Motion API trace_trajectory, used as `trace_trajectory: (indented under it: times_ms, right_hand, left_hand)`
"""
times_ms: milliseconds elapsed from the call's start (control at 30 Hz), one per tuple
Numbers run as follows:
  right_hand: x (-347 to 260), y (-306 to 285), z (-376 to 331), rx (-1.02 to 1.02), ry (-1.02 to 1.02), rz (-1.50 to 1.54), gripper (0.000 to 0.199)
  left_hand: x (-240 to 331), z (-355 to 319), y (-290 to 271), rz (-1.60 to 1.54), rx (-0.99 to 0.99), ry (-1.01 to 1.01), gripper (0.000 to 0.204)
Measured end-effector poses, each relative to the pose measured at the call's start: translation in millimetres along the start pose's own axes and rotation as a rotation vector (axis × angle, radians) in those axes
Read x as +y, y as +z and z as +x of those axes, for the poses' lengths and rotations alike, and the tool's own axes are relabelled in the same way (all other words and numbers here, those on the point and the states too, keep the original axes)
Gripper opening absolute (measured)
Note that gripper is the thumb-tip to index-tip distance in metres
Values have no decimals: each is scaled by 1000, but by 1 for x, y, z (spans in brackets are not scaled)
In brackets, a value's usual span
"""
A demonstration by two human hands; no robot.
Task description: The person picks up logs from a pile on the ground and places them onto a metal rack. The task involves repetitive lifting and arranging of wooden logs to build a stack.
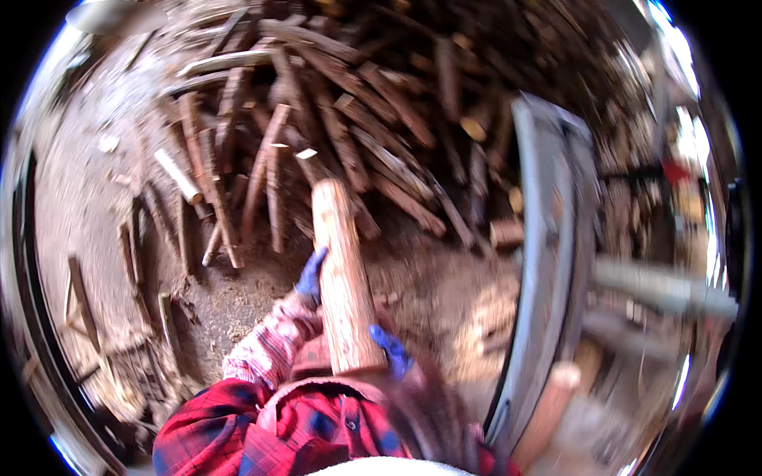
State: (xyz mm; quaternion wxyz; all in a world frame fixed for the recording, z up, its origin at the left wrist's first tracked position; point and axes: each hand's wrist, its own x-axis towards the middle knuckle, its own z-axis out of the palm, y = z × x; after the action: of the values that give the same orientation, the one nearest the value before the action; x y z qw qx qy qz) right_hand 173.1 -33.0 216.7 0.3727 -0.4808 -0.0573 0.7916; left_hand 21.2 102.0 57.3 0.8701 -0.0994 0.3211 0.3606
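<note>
I hold a pale, peeled log (341, 278) close in front of my chest, its length running away from me. My left hand (310, 278), in a blue glove, grips the log's left side about halfway along. My right hand (391, 349), also in a blue glove, holds the near end from the right. Both arms wear red plaid sleeves. A big heap of rough dark logs (317, 135) lies on the ground beyond the log's far tip.
A grey metal machine frame (548, 262) stands upright at my right, with a log piece (548, 404) lying by its base. Sawdust and bark chips (230, 301) cover the ground. Stacked firewood (635, 182) fills the blurred far right.
</note>
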Motion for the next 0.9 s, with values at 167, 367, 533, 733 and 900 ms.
trace_trajectory:
  times_ms: [167, 367, 533, 733, 900]
  right_hand:
    - [-50, -6, -74, -12, -542, -147, 97]
    - [-120, -78, -215, 344, -1054, -588, 95]
    - [-181, -165, -359, 379, -1128, -685, 94]
    - [-186, -343, -395, 901, -966, -1459, 103]
    - [-150, -345, -378, 1097, -657, -1549, 111]
  left_hand:
    - [-53, -94, 200, 231, -472, -133, 68]
    - [-194, -103, 314, 463, -532, 381, 35]
    - [-291, -120, 409, 1035, -985, 565, 55]
    - [-328, -103, 318, 1032, -641, 290, 62]
    - [-250, -110, 90, 1665, 37, 245, 92]
